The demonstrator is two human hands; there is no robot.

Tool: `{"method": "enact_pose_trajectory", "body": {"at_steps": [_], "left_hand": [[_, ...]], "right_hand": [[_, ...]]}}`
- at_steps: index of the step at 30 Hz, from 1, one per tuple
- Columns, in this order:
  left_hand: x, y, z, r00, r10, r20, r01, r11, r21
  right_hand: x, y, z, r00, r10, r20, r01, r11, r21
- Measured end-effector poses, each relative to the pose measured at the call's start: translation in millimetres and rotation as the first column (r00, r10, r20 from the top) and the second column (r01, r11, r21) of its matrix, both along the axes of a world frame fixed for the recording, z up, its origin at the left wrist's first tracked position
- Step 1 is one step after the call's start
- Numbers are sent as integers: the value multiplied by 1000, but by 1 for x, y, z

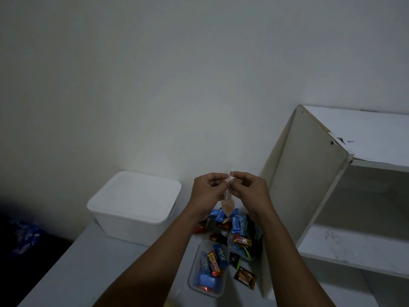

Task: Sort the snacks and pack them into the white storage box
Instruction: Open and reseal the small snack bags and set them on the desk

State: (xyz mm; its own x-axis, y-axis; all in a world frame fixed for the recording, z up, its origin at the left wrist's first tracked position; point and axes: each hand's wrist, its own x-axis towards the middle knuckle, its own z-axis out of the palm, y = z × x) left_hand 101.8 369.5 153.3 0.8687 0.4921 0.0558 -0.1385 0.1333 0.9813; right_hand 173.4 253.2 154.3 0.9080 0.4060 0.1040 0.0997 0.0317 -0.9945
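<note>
Pinching the neck of that small clear packet (228, 202) with both hands, but why?

To tie or seal it, I'd guess. The left hand (207, 191) and right hand (250, 189) each have fingers (215, 176) clamped on its top, so it hangs above the snack pile (234, 222) and any spill would land there.

And the white storage box (132, 218)?

At the far left of the table (88, 273), well apart from the hands, with its lid (135, 191) on. Nothing gets packed until that comes off.

The sorting?

Partly done, I'd judge. The near tray (194, 282) and the far tray (232, 245) hold wrappers beside the shelf unit (309, 173), and loose ones lie around them.
</note>
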Motion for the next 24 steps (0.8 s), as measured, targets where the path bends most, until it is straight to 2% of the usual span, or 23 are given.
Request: {"method": "enact_pose_trajectory", "body": {"at_steps": [3,6,10,16,20,24], "left_hand": [[0,-3,-3,1000,10,-15,-12,994,-107],[3,-3,-5,998,49,-32,-54,988,-148],[4,-2,-7,998,51,-23,-55,973,-224],[7,2,-4,992,116,-44,-122,974,-189],[7,6,-1,995,85,-61,-93,984,-152],[5,6,-1,986,134,-103,-148,979,-137]], "right_hand": [[-2,-3,1,999,48,23,-47,999,-14],[-5,-4,-2,991,119,59,-116,991,-61],[-9,-1,-6,996,64,62,-63,998,-31],[-14,2,-2,990,94,105,-89,994,-57],[-15,5,-2,992,39,120,-35,999,-41],[-18,9,-3,982,95,161,-78,991,-105]]}}
